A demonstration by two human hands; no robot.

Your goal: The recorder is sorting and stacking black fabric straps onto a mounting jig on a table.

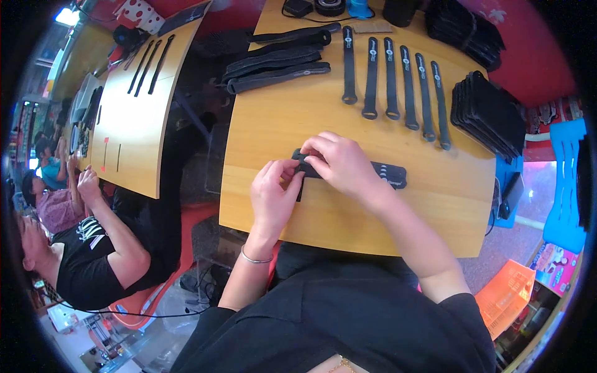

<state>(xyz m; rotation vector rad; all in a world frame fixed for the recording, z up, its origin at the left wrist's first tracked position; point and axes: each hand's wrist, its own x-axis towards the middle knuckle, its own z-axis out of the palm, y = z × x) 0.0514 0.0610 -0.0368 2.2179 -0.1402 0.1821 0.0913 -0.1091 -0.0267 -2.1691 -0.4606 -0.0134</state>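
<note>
In the middle of the wooden table (261, 205), my two hands meet over a black fabric strap (301, 191). My left hand (273, 189) pinches its end between thumb and fingers. From the right, my right hand (341, 163) also has thumb and fingers closed on the strap, close to the left fingertips. Under my right wrist lies a dark flat band (392, 175) with white print; whether it is one piece with the strap I cannot tell. Beyond my hands, several black straps (390, 81) with looped ends lie in a row.
Folded black bands (280, 65) lie at the back left. Stacked black pads (488, 115) and a black bundle (463, 34) line the right side. An orange basket (507, 298) stands lower right. At left, a co-worker (99, 255) sits by another table (137, 130).
</note>
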